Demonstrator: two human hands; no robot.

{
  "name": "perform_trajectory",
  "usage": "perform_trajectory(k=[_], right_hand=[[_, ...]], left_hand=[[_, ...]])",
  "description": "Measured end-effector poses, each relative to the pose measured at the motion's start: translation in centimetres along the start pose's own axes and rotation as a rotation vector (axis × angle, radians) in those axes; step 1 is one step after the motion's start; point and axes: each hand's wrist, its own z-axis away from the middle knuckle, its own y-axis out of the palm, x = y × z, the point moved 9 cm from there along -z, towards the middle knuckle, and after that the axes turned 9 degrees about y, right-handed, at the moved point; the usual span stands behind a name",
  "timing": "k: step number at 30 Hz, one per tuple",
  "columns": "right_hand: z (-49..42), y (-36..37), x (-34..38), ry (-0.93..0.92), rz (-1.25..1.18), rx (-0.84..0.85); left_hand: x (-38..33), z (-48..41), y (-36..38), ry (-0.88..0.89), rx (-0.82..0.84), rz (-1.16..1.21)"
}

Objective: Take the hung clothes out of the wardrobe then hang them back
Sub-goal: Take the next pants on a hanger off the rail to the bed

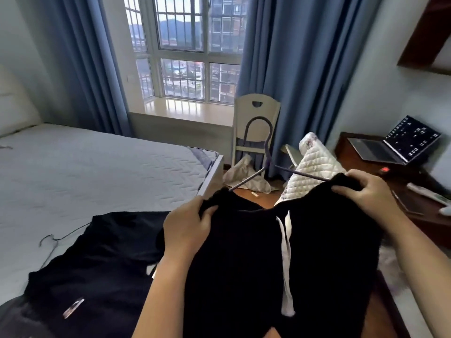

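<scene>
A: On the bed [97,167]?
B: 1 black top [92,269], spread flat along the near edge, beside a wire hanger [56,241].
A: Held up?
B: 2nd black garment [244,264], white drawstring [285,252] down the middle, threaded on a purple hanger [268,154], just off the bed's near corner.
A: Hands?
B: Left hand [188,228] clamped on 1 shoulder of the garment, right hand [366,191] gripping the other.

A garment [97,264] lies on the bed [97,167] at left — chair [256,111] ahead beside the window [185,50] — laptop [395,147] on the desk [351,164], right.
</scene>
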Motion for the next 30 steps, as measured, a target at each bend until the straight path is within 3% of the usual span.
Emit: perform_trajectory(k=[8,16,21,30], right_hand=[[-11.5,4.7,2.7,0.007,0.023,-0.032],[-24.8,11.5,4.1,-0.055,-0.009,-0.012],[-35.4,19.8,5.4,-0.111,-0.096,0.147],[-52.2,34.1,12.8,-0.419,-0.077,0.553]], left_hand=[[6.6,-11.1,7.7,-0.086,0.13,0.15],[12.5,-20.4,10.9,-0.172,0.077,0.124],[17.7,-25.5,13.3,-0.298,0.006,0.043],[23.6,-32.4,15.1,-0.576,-0.263,-0.195]])
